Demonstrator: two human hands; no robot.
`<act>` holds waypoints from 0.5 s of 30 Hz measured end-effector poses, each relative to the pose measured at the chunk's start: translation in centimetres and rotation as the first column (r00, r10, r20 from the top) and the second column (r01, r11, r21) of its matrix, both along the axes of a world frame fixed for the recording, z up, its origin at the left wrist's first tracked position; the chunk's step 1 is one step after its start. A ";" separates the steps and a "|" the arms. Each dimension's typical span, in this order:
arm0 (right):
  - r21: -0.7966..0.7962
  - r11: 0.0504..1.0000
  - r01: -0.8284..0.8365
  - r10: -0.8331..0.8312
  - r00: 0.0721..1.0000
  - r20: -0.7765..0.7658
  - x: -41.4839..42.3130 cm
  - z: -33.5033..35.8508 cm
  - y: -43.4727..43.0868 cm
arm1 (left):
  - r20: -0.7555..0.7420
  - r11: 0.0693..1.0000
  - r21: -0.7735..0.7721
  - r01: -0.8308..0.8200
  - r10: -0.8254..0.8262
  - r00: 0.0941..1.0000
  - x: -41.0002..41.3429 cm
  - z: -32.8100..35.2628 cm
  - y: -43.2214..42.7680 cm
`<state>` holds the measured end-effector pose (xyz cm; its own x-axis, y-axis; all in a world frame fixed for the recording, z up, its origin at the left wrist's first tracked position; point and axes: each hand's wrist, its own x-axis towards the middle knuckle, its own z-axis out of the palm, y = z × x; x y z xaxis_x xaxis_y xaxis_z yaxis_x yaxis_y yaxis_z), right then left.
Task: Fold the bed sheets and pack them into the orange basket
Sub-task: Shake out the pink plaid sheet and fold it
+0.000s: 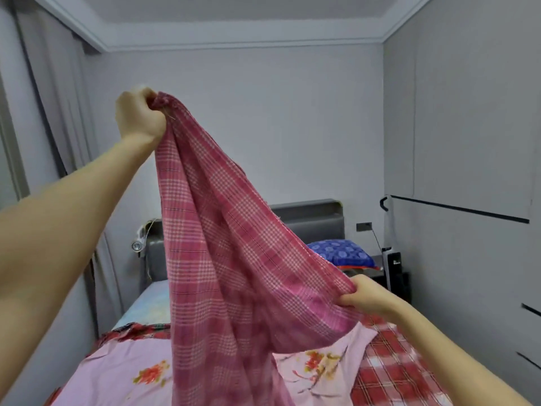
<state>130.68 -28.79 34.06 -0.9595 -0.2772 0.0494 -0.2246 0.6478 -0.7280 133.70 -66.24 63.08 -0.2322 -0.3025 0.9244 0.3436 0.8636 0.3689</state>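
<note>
1. My left hand (140, 115) grips the pink plaid sheet (234, 259) high, bunched at one corner, so it hangs free above the bed (152, 300).
2. My right hand (366, 294) pinches its lower edge to spread it.

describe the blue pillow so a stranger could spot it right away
Start at the grey headboard at the far end of the bed. The pillow lies below its right end. It is the only deep blue thing, patterned with pale circles.

Arms outstretched, left grip (137, 115) high, right grip (366, 295) low, both clenching the sheet (234, 259).
</note>
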 end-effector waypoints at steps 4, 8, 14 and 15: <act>-0.030 0.995 0.091 -0.094 0.988 -0.122 -0.7 4.2 2.9 | -0.004 0.999 0.032 -0.043 0.043 0.999 0.9 -0.2 -2.6; -0.221 0.935 0.279 -0.335 0.896 -0.290 -0.7 9.0 3.8 | 0.027 0.995 0.087 -0.046 0.044 0.999 1.2 -1.1 -5.8; -0.548 0.824 0.146 -0.406 0.827 -0.390 -0.6 16.9 2.8 | 0.138 0.961 0.276 -0.005 -0.035 0.990 1.4 -3.3 -9.8; -0.508 0.853 0.123 -0.356 0.848 -0.393 -0.6 17.5 2.9 | 0.169 0.962 0.272 -0.028 -0.019 0.985 1.4 -4.1 -10.3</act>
